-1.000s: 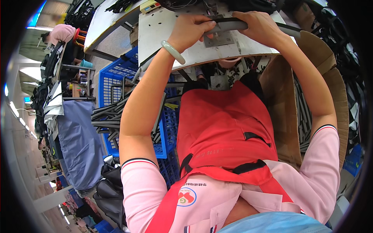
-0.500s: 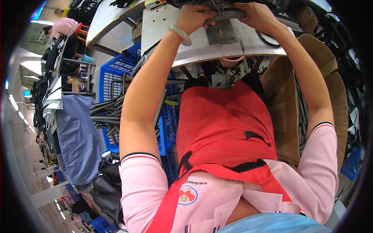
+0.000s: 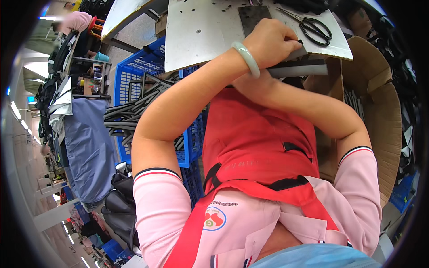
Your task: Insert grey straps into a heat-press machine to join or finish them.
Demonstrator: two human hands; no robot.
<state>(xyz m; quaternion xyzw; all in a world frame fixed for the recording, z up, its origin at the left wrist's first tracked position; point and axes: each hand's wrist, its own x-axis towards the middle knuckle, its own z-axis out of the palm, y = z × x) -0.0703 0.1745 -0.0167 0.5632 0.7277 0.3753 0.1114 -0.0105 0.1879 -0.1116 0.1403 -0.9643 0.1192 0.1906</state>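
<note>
My left hand (image 3: 273, 41), with a pale bangle at its wrist, is closed in a pinch over the front edge of the white table (image 3: 201, 47). Between thumb and fingertips sits the end of a grey strip (image 3: 298, 52). A grey-and-black length of strip (image 3: 308, 69) extends rightward just below it; whether both are one piece I cannot tell. My right hand (image 3: 255, 85) is crossed underneath my left wrist, slightly blurred, its fingers hidden. Black-handled scissors (image 3: 315, 31) lie open on the table, right of my left hand.
A dark metal plate (image 3: 250, 17) is set into the tabletop, with small black scraps about. On the left, a blue crate (image 3: 119, 85) holds many grey strips (image 3: 129, 117). An open cardboard box (image 3: 380, 111) stands at the right. Another person (image 3: 76, 22) is at the far left.
Both hands have come back from the far part of the table to its front edge, and my right arm has crossed under my left. The scissors and metal plate are now uncovered.
</note>
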